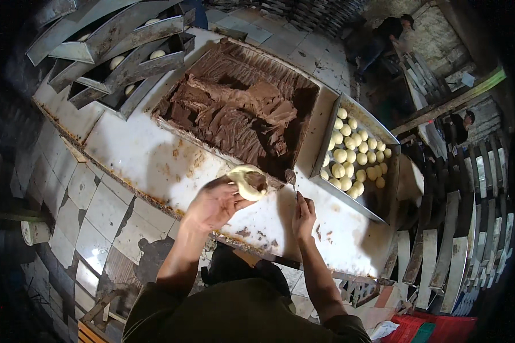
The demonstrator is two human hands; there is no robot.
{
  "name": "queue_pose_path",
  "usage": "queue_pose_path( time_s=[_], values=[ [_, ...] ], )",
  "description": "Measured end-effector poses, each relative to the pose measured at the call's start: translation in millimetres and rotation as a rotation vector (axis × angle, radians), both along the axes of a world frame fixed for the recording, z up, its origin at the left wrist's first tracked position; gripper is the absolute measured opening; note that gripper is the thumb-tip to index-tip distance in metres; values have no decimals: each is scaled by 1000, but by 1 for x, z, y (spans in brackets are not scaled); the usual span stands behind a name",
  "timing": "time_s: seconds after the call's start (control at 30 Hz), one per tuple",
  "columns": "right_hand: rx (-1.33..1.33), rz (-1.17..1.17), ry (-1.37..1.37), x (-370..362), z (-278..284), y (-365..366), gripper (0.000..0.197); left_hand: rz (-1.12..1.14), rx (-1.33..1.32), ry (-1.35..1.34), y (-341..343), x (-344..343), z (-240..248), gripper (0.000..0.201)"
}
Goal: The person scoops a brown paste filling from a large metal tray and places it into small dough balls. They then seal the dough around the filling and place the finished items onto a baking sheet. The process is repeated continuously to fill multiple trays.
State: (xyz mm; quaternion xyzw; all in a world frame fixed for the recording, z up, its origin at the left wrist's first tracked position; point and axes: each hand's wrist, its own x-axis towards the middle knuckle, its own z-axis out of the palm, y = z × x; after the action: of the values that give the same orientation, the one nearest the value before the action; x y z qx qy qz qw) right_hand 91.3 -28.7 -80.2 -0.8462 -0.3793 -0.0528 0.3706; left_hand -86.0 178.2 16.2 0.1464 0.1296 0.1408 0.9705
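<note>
Left fingers (239, 203): cupped around dough (243, 182)
Right fingers (306, 210): clamped on spoon (291, 178)
Filling (258, 182): best kept central, off dough's edge

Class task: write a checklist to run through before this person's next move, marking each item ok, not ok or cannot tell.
1. Left hand supports the pale dough piece: ok.
2. Dough piece closed: not ok, brown shows inside.
3. Right hand holds the spoon: ok.
4. Brown paste within reach: ok, apparently.
5. Dough balls available: ok, many.
6. Paste portion correct: cannot tell.
</note>
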Motion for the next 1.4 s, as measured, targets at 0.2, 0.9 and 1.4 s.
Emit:
queue_pose_path(
  time_s=[0.2,0.9,1.4],
  values=[
    [-23,23,430,-11,73,9,17,-286,-238,15,-75,40,-45,29],
    [178,72,249,77,94,-313,44,-416,451,167,-365,230,-13,29],
    [-4,-175,38,77,-12,-231,13,-111,1783,323,-266,342,-44,33]
  ],
)
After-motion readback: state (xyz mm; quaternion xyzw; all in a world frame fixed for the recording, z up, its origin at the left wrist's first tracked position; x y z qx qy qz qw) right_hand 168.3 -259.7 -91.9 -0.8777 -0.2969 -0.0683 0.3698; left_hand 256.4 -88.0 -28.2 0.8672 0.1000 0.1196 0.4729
